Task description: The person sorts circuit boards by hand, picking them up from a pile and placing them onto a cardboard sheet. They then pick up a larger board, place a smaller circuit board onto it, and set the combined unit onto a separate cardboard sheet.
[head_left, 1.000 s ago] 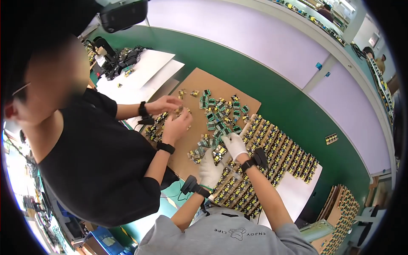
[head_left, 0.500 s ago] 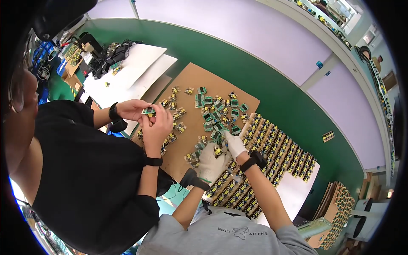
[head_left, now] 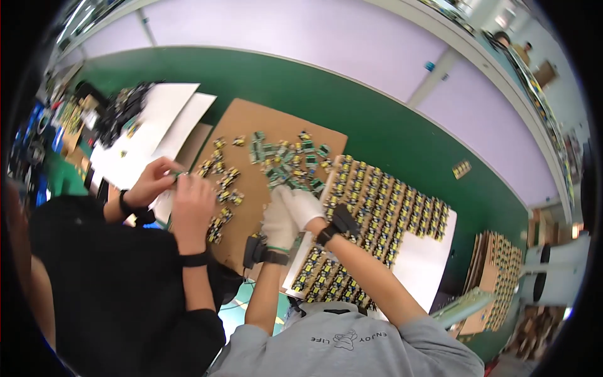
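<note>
Green covered the long surface (head_left: 402, 125), and a brown cardboard sheet (head_left: 257, 122) lay on it. Small green and yellow circuit boards (head_left: 286, 160) were scattered over the sheet's far half. Both white-gloved hands, the left hand (head_left: 278, 223) and right hand (head_left: 303, 206), met at the sheet's right edge; whether either grip held a board could not be told. Right of the sheet, a white tray (head_left: 427, 264) held boards in rows. Left of it, a co-worker's bare hands (head_left: 173, 188) pinched one board.
</note>
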### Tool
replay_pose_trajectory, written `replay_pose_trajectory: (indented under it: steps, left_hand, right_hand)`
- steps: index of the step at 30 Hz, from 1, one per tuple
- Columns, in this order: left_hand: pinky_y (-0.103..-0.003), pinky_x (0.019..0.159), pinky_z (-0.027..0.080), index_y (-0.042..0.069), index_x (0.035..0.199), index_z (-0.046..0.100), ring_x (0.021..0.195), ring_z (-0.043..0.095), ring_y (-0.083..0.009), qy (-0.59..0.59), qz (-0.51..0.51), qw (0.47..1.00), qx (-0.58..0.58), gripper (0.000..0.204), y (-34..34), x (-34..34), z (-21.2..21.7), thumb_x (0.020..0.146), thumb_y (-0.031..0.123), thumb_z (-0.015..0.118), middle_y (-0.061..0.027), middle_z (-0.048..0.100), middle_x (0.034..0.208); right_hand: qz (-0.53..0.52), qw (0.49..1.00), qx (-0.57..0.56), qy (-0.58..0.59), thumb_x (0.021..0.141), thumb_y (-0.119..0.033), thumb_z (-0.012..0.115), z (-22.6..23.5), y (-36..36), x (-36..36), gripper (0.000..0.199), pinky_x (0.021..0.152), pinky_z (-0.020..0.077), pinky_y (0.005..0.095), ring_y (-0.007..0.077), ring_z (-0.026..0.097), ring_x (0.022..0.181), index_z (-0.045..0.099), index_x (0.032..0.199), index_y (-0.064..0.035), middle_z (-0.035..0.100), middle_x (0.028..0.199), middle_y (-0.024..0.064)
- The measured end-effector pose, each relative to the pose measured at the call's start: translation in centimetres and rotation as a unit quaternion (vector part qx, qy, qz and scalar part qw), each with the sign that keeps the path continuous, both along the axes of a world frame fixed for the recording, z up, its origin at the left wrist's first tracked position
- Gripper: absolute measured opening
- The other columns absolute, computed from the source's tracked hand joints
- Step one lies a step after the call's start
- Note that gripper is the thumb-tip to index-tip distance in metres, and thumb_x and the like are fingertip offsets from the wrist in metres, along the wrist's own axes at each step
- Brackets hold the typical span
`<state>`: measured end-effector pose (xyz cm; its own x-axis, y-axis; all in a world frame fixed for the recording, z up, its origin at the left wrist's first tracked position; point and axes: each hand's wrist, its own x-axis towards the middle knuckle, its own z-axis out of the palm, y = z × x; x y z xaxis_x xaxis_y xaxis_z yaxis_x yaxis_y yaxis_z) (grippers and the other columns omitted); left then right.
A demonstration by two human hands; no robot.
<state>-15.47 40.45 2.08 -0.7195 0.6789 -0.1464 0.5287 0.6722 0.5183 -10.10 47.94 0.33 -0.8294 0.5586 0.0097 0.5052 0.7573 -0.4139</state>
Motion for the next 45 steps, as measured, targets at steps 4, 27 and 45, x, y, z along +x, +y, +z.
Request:
replay_pose_trajectory:
  steps: [4,27,45]
  left_hand:
    - [-0.049,0.070,0.049,0.015,0.120,0.044,0.084,0.062,-0.0392,-0.027,0.011,0.999,0.042,0.038,0.5,0.0,-1.4,0.086,0.027,0.058,-0.0194,0.064,0.093]
    - [-0.043,0.088,0.044,0.002,0.110,0.060,0.101,0.055,-0.0352,0.001,-0.067,0.973,0.220,0.036,-1.8,2.1,-0.6,0.082,0.024,0.060,-0.0177,0.058,0.110]
    - [-0.034,0.083,0.044,-0.003,0.109,0.056,0.095,0.055,-0.0272,-0.028,-0.356,0.903,0.240,0.032,-5.8,17.4,1.8,0.080,0.008,0.060,-0.0157,0.057,0.105]
  right_hand:
    - [-0.046,0.997,-0.054,0.016,0.086,-0.011,0.046,-1.9,0.4,-0.7,0.022,0.067,0.0518,0.0444,0.0353,0.064,0.078,0.052,0.106,-0.0043,0.063,0.086,0.0195]
    - [-0.579,0.786,-0.215,-0.011,0.078,-0.054,0.055,-1.0,-2.5,27.3,0.069,0.084,0.0469,0.0394,0.0390,0.060,0.095,0.058,0.104,0.0090,0.061,0.098,0.0297]
    - [-0.587,0.673,-0.143,0.427,0.093,-0.031,0.052,5.8,-11.3,40.5,0.034,0.062,0.0407,0.0248,0.0094,0.048,0.070,0.058,0.102,0.0016,0.056,0.077,0.0024]
